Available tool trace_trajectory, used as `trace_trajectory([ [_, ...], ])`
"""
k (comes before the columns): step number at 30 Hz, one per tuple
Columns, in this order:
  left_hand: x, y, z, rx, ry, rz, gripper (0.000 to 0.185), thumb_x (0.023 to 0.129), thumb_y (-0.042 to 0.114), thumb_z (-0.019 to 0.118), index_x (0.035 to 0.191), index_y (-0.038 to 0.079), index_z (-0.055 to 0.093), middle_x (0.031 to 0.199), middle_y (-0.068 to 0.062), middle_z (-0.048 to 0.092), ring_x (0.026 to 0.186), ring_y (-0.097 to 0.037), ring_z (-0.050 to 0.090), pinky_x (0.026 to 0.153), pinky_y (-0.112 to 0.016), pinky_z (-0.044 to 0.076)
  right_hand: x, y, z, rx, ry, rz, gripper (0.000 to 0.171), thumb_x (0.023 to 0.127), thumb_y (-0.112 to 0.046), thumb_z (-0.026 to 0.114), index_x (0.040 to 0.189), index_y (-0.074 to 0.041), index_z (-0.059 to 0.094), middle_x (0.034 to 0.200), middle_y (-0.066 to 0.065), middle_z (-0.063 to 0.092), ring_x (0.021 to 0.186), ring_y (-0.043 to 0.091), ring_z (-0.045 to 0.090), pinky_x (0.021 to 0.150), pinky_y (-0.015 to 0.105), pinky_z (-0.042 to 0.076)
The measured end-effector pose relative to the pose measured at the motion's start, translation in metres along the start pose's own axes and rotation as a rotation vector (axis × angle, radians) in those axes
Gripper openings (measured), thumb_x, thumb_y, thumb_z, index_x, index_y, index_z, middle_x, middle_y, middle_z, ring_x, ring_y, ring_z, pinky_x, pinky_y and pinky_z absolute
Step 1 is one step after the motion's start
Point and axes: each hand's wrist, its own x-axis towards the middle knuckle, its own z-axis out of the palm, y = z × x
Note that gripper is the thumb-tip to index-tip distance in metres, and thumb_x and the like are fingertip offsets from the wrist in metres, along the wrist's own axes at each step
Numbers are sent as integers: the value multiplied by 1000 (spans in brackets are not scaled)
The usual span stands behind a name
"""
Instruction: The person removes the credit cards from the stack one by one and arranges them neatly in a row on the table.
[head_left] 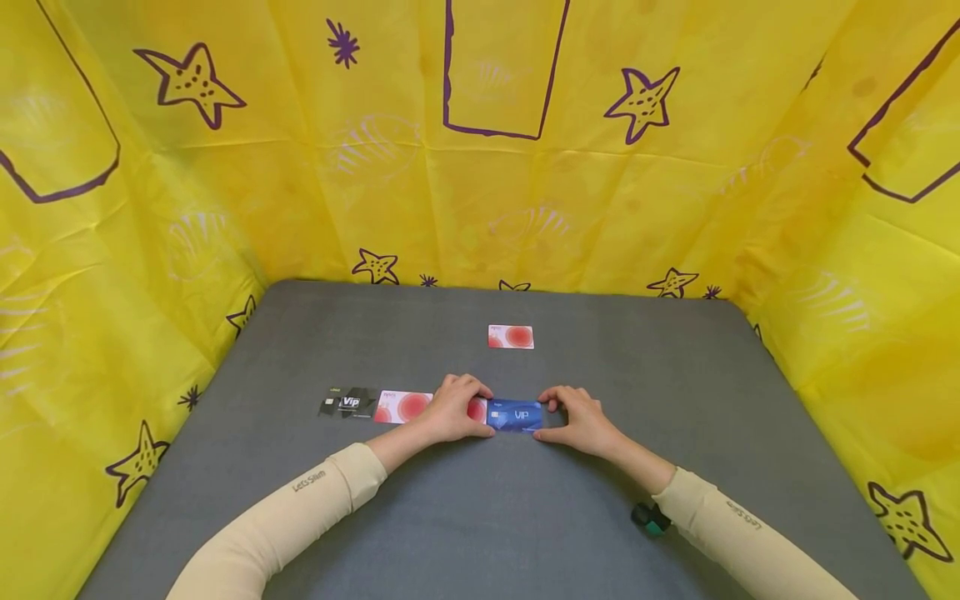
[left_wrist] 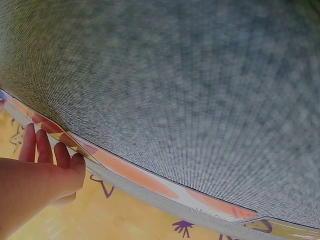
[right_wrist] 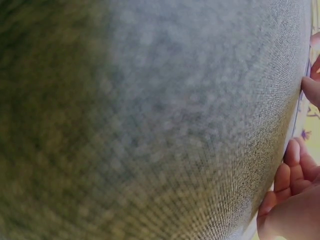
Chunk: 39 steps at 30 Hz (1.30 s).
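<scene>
Cream sleeves reach forward from the near edge of the grey counter, and a small dark green object lies beside the right forearm. Judging by the layout, a row of cards is being set edge to edge: a black VIP card sits at the left end, a white card with red circles touches it, and a blue VIP card now lies at the right end. One more red-circle card waits apart, farther back, so the row seems unfinished. The left hand rests with curled fingers over the join between the red-circle card and the blue one. The right hand pinches the blue card's right edge between thumb and fingertips.
</scene>
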Motion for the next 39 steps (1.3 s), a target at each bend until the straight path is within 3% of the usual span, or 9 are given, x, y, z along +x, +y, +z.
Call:
trace_trajectory([
  [13, -1, 1, -1, -14, 2, 13, 51, 69, 30, 86, 112, 10, 67, 109, -6, 60, 108, -30, 45, 90, -44, 38, 0, -1, 1, 10, 9, -9, 50, 72, -36, 86, 109, -13, 62, 90, -5, 53, 90, 19, 42, 77, 40, 26],
  [22, 2, -1, -3, -35, 11, 17, 48, 72, 31, 84, 111, 9, 67, 107, -6, 63, 104, -26, 48, 88, -41, 40, 1, 1, 2, 38, 37, -21, 41, 78, -33, 82, 108, -12, 64, 91, -4, 58, 88, 18, 45, 77, 38, 28],
  [39, 19, -2, -13, -96, 46, 28, 44, 76, 20, 83, 111, 1, 65, 102, -11, 62, 95, -24, 57, 88, -38, 46, 16, 4, 0, 78, 73, -63, 37, 80, -24, 81, 109, -8, 64, 93, 1, 60, 84, 17, 48, 76, 33, 40],
])
